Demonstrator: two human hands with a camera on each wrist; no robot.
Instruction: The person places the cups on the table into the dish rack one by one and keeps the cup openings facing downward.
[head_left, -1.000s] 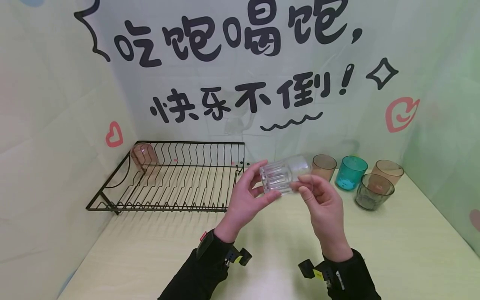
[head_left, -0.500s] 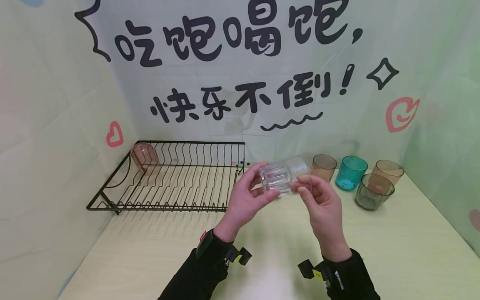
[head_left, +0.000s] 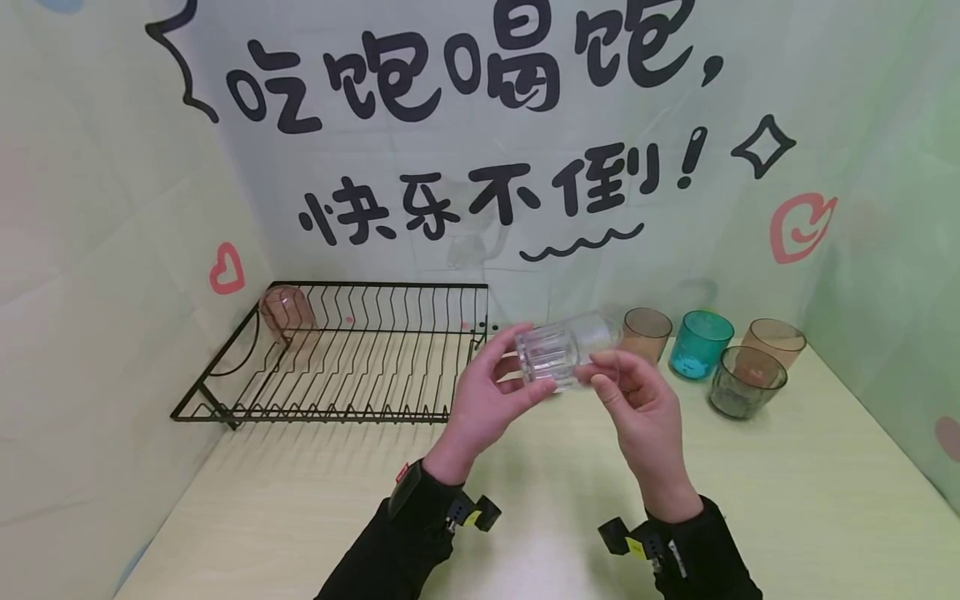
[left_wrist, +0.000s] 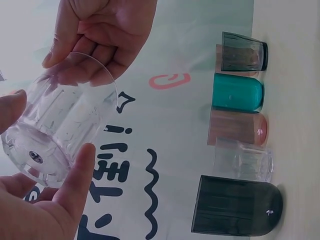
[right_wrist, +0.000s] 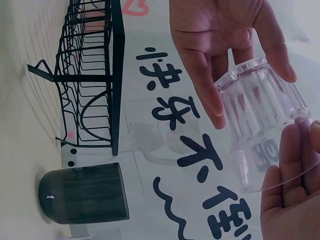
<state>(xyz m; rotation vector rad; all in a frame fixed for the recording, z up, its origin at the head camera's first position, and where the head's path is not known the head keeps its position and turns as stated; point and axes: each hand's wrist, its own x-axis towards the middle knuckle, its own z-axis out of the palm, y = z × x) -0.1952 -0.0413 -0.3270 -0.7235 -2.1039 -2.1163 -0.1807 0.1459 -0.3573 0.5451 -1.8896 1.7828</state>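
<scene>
A clear drinking glass (head_left: 558,354) with a fluted lower half is held tilted on its side above the table, its base to the left and its mouth to the right. My left hand (head_left: 487,400) grips it around the base, thumb on the near side. On the mouth end, my right hand (head_left: 648,429) pinches the rim, with fingers inside the glass and the thumb outside. In the right wrist view, faint dark lettering shows through the wall of the glass (right_wrist: 255,110).
A black wire dish rack (head_left: 382,285) stands at the back left, with a pink glass (head_left: 287,310) in its far corner. At the back right are a teal glass (head_left: 701,346), a grey glass (head_left: 742,396) and brownish ones. The left wrist view adds a dark cup (left_wrist: 235,207) and another clear glass (left_wrist: 250,160).
Both hands and the clear glass have shifted very slightly left in the head view, and the view itself has moved a little. The grip looks the same.
</scene>
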